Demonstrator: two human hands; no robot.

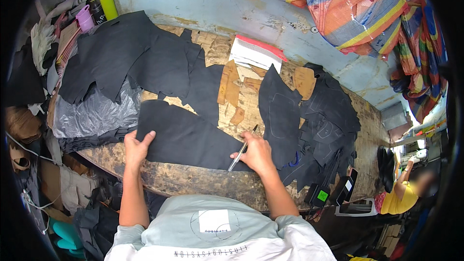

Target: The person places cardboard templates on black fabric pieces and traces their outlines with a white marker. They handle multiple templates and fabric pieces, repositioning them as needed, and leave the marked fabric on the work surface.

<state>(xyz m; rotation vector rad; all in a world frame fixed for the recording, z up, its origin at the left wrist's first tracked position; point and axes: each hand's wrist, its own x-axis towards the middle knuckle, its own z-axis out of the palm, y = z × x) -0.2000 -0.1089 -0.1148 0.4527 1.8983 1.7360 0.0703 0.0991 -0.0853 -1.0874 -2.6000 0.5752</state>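
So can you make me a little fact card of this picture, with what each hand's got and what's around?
Left hand: gripping the left edge of a black sheet, thumb on top
Right hand: holding a pen at the sheet's right end
Worn table: tan pieces and white papers beyond the sheet
Right of table: black heap, pale lines on some pieces
Upper left: lime-green bottle
Upper right: striped mesh bags
Far right: person in yellow

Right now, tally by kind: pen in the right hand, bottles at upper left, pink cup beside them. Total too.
Pen in right hand: 1
Bottles, yellow-green and black: 2
Pink cup: 1
Total: 4
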